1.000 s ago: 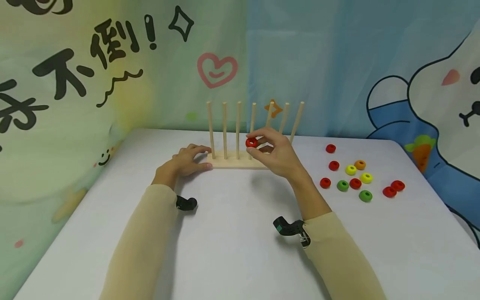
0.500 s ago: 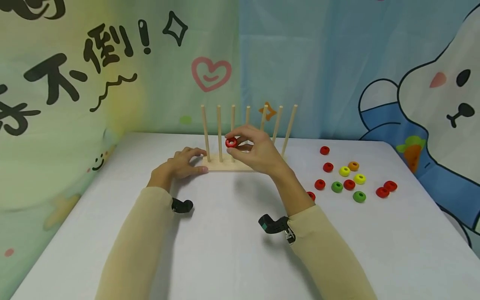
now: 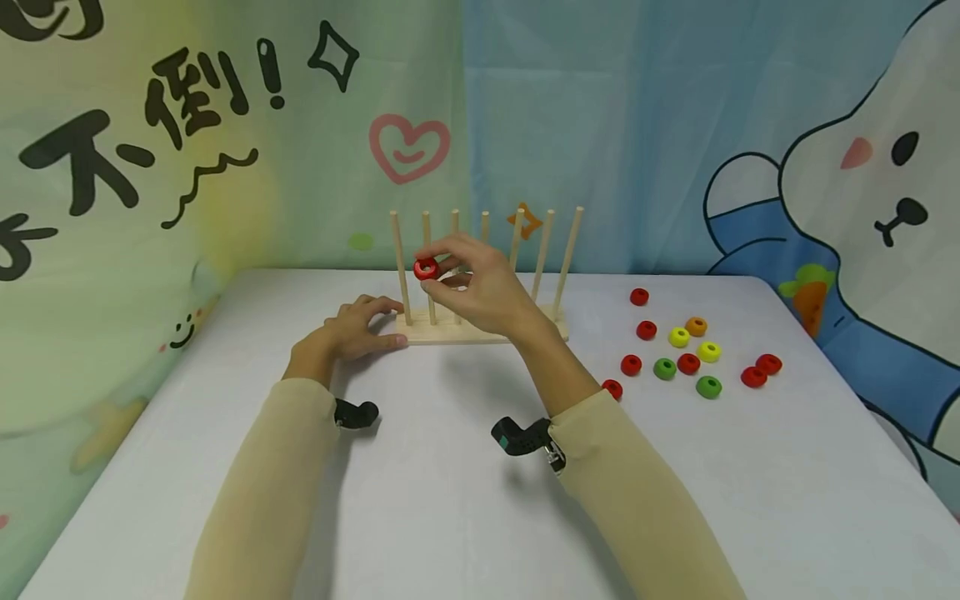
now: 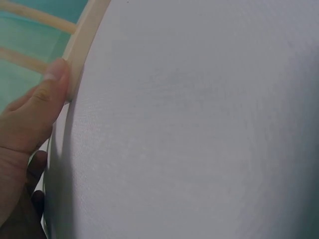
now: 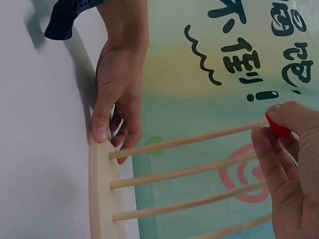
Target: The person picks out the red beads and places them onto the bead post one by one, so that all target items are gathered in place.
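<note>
A pale wooden rack (image 3: pixel 472 335) with a row of upright pegs stands toward the back of the table. My left hand (image 3: pixel 351 330) grips its left end, thumb on the front edge and fingers behind, as the right wrist view also shows. Between thumb and fingertips my right hand (image 3: pixel 483 285) pinches a red bead (image 3: pixel 426 268), held up in front of the left pegs. The right wrist view puts this bead (image 5: pixel 277 128) near the top of the leftmost peg (image 5: pixel 189 141). In the left wrist view my thumb (image 4: pixel 51 92) presses the rack's edge.
Loose beads lie to the right on the white table (image 3: pixel 442 500): several red ones (image 3: pixel 632 365), two yellow (image 3: pixel 708 352), two green (image 3: pixel 708 387) and an orange one (image 3: pixel 696 326). A printed cloth backdrop (image 3: pixel 570 108) hangs behind the table.
My right hand has carried the red bead leftward along the rack, from the middle pegs to the left ones, and slightly up. My left hand keeps its grip on the rack's end.
</note>
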`<state>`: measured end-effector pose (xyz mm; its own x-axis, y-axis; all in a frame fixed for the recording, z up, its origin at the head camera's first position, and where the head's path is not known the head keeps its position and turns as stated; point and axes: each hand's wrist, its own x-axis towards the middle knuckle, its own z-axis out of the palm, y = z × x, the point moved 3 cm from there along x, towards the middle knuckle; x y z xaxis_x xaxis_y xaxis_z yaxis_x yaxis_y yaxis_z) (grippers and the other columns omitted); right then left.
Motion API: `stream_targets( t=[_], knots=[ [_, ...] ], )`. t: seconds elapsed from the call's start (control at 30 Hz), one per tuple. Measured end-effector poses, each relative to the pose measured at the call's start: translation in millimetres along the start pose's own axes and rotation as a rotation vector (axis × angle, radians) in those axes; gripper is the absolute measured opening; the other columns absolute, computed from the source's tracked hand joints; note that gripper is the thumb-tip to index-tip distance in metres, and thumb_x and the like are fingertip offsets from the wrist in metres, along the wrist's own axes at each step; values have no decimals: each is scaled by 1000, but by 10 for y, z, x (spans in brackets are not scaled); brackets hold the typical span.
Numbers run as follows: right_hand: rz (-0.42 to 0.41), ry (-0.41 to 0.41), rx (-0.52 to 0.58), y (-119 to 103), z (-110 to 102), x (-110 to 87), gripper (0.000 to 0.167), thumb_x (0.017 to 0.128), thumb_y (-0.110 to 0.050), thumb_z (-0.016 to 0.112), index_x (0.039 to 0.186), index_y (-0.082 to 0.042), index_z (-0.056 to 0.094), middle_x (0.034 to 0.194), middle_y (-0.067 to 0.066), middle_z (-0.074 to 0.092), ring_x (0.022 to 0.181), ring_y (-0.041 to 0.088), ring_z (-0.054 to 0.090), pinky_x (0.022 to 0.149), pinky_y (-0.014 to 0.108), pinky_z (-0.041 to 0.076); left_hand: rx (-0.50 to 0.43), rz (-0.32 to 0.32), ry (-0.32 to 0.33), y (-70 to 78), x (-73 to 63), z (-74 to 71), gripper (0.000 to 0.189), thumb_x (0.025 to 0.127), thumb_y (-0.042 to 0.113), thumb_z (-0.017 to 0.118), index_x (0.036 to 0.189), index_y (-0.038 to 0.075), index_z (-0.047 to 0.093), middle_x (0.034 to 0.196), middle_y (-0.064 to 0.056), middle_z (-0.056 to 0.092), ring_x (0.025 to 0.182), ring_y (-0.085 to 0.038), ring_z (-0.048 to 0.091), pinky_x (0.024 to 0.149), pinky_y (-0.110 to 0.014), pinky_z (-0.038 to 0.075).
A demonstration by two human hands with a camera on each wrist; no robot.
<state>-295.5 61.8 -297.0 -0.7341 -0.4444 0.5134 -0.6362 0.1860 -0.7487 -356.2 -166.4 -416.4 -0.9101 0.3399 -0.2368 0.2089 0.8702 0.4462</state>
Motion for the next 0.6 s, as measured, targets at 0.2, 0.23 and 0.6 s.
stream_targets(
  t=[0.2, 0.23, 0.6],
  knots=[
    [-9, 51, 27, -180, 51, 79, 33, 88, 2, 70, 121, 2, 63, 115, 16, 60, 96, 27, 66, 85, 32, 55, -8, 22, -5, -16, 7, -5, 69, 84, 67, 64, 143, 41, 41, 155, -4, 29, 140, -40, 23, 100, -76, 22],
    [-14, 57, 31, -219, 58, 84, 33, 88, 3, 69, 120, 4, 62, 114, 17, 60, 97, 29, 66, 85, 32, 55, -7, 23, -5, -17, 9, -1, 69, 83, 68, 64, 143, 41, 41, 154, -4, 29, 140, -40, 23, 100, -76, 22],
    [-71, 100, 79, -216, 105, 253, 32, 89, 2, 69, 120, 5, 62, 113, 17, 57, 90, 28, 66, 82, 36, 56, -36, 10, -9, -17, -7, -39, 65, 83, 65, 66, 139, 42, 44, 151, -1, 33, 139, -38, 26, 100, -75, 24]
  ],
)
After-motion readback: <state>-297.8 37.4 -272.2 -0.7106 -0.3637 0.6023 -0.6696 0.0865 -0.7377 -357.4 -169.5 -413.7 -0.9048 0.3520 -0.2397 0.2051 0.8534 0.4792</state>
